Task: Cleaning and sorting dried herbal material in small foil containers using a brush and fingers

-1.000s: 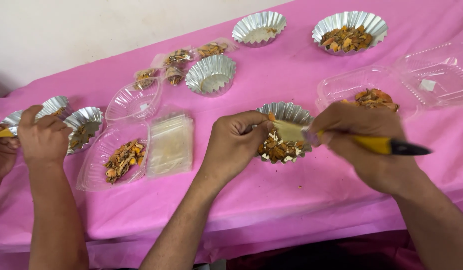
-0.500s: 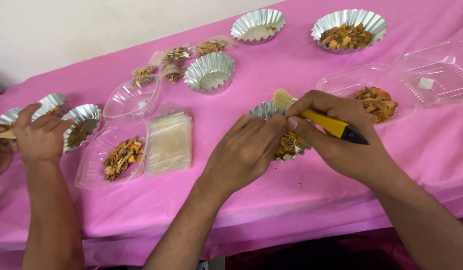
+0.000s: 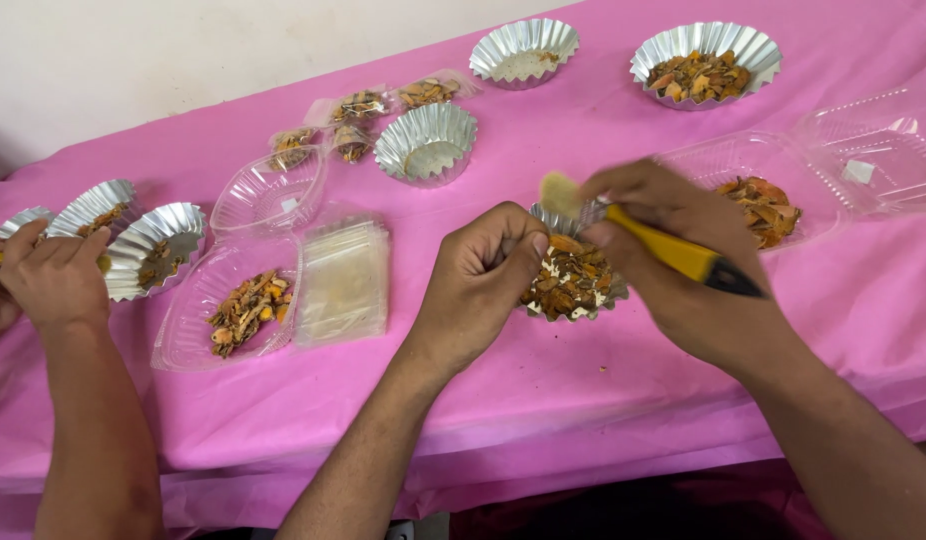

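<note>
From my remote seat I saw that the fluted cup [image 3: 571,280] under my left hand [image 3: 480,285] was thin, shiny metal foil, pleated and reflective, filled with dry, rough brown and orange flakes. The brush [image 3: 651,240] in my right hand [image 3: 683,265] had a smooth yellow plastic handle with a black tip and pale, soft bristles. The tablecloth [image 3: 583,400] looked like matt pink paper or thin non-woven sheet, faintly creased. The clamshell tray [image 3: 863,160] was clear, glossy plastic, and the stacked pouches [image 3: 345,280] were clear, slightly cloudy film.
</note>
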